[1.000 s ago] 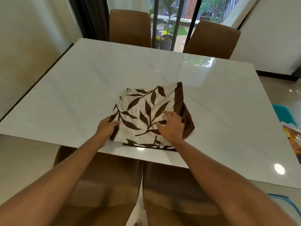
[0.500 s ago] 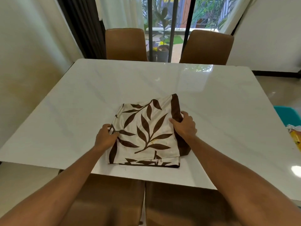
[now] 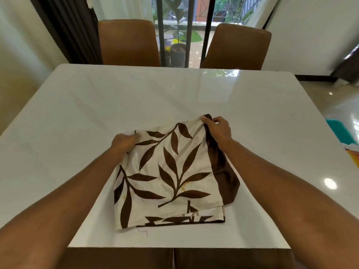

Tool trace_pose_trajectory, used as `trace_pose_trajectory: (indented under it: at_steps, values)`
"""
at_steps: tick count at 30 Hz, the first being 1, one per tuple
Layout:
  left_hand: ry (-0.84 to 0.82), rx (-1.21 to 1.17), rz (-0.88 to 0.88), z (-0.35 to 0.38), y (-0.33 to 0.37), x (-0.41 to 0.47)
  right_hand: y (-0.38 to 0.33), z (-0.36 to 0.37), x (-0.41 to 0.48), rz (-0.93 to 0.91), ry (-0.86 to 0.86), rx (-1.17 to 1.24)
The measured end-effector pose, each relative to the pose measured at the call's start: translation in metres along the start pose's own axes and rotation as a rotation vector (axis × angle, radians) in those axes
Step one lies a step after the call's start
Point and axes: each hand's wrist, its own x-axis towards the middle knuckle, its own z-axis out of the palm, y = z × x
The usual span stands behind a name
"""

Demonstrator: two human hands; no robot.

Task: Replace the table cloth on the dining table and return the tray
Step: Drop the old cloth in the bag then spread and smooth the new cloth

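Landmark: glossy white marble-look bench (image 3: 136, 98).

- Task item: folded cream table cloth with brown leaf print (image 3: 171, 177), flat on the bench, at the middle of the bench's near edge. Several layers are stacked. A solid dark-brown border strip shows along the cloth's right side and a lower layer sticks out at the bench's near side. There are yellowish stains (image 3: 183, 188) on the top layer and a loose thread (image 3: 142, 231) trails onto the bench.
- Left hand (image 3: 124, 141): fingers (image 3: 134, 135) curled onto the cloth's far-left corner, holding it. Can't tell how far they reach under.
- Right hand (image 3: 218, 129): fingers (image 3: 206, 120) pinch the far-right corner of the top layer, which is lifted slightly off the bench. Both forearms cross the bench's near edge on either side of the cloth.
- Bench's right edge: teal flat object (image 3: 340, 133) and orange-yellow packet (image 3: 353, 154), both cut off by the frame. The packet print is too small to read.
- Behind the bench's far edge: two tan upholstered chairs, left (image 3: 128, 41) and right (image 3: 237, 47). Between them stand dark vertical window bars (image 3: 160, 26), with a potted plant in a dark pot (image 3: 177, 51) beyond the bars.
- Beyond the bench's far-left corner: dark pleated curtain (image 3: 70, 30).
- Below the bench's near edge: two brown chair backs, left (image 3: 120, 259) and right (image 3: 233, 259), side by side.
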Motion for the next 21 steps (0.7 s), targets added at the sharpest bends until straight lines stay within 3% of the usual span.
trace_pose_trajectory:
  at_steps: [4,9,13,16,19,21]
  values:
    - [-0.012,0.059,0.066,0.007,0.004,0.021,0.006,0.004,0.005,0.026,-0.046,-0.029]
    - [0.001,-0.098,0.102,0.005,0.011,0.021,0.013,0.005,0.002,0.05,-0.136,-0.063]
    - [-0.007,-0.214,0.178,-0.007,0.018,0.01,0.001,0.0,-0.007,-0.087,-0.065,-0.083]
    - [0.098,-0.253,0.213,-0.015,0.015,0.0,-0.026,0.002,-0.006,-0.253,-0.037,-0.106]
    - [0.287,-0.38,0.094,-0.021,-0.008,-0.02,-0.067,0.019,-0.006,-0.325,-0.162,-0.042]
    - [0.417,-0.584,-0.115,-0.023,-0.029,-0.041,-0.093,0.041,-0.016,-0.282,-0.314,0.046]
